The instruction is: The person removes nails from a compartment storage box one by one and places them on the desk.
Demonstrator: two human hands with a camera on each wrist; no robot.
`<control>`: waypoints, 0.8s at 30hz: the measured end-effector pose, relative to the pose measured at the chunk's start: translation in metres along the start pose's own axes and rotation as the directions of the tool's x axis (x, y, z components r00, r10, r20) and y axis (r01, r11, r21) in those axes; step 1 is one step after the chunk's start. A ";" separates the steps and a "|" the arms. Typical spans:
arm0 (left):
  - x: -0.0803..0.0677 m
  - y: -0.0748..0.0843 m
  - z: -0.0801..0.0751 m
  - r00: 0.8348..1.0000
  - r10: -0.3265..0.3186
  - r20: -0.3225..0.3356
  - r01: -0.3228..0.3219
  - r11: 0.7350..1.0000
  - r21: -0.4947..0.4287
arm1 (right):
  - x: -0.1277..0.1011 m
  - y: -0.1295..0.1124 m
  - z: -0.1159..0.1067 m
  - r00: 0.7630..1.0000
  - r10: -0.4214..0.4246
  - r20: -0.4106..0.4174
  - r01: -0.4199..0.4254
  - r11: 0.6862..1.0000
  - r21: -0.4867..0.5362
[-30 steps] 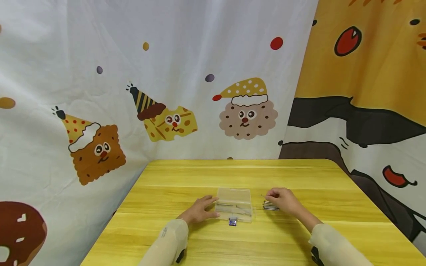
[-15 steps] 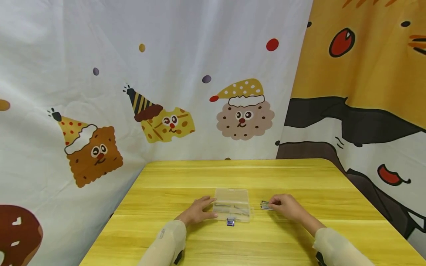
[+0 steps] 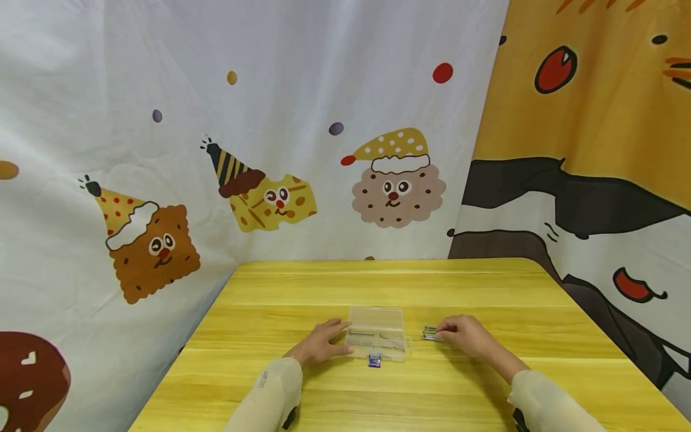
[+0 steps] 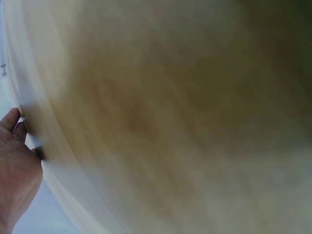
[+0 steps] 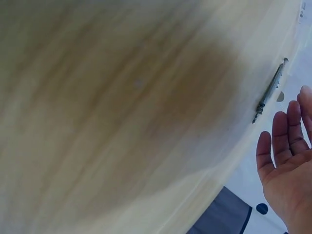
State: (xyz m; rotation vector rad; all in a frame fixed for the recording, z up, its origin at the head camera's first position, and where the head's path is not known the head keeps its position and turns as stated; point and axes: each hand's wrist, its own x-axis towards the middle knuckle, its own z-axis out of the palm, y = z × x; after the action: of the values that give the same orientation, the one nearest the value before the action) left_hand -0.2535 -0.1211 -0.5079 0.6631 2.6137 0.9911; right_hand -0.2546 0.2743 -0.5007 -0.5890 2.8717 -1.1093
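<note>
A clear plastic box (image 3: 376,336) lies on the yellow table (image 3: 378,288) and holds a few thin metal bits. My left hand (image 3: 332,339) rests on the table with its fingers and thumb against the box's left side. In the left wrist view only the edge of that hand (image 4: 17,175) shows, beside a blurred tabletop. My right hand (image 3: 450,332) lies to the right of the box, its fingertips touching a small pile of metal bits (image 3: 429,333). In the right wrist view the fingers (image 5: 285,141) are straight and one metal bit (image 5: 269,92) lies just beyond them.
A small purple-blue piece (image 3: 373,360) lies against the box's near edge. Cartoon-print cloth (image 3: 270,150) hangs behind the table and along both sides. The far table edge (image 3: 378,261) meets that cloth.
My right hand has sunk from slightly above the pile down onto the bits. The left hand and the box have stayed in place; the head view shifted slightly.
</note>
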 end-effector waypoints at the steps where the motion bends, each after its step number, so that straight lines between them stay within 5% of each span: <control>1: 0.000 0.000 0.000 1.000 0.000 0.000 0.000 1.000 0.001 | 0.000 0.000 -0.001 1.000 0.002 -0.005 -0.002 1.000 -0.006; 24: 0.000 -0.001 0.000 1.000 -0.016 0.003 0.016 1.000 -0.012 | 0.024 -0.053 0.009 0.995 0.045 -0.093 -0.036 0.995 0.092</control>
State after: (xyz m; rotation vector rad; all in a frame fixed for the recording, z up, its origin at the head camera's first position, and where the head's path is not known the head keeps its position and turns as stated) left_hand -0.2540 -0.1223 -0.5086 0.6390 2.6041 0.9994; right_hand -0.2579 0.2240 -0.4704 -0.4845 2.8786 -1.2866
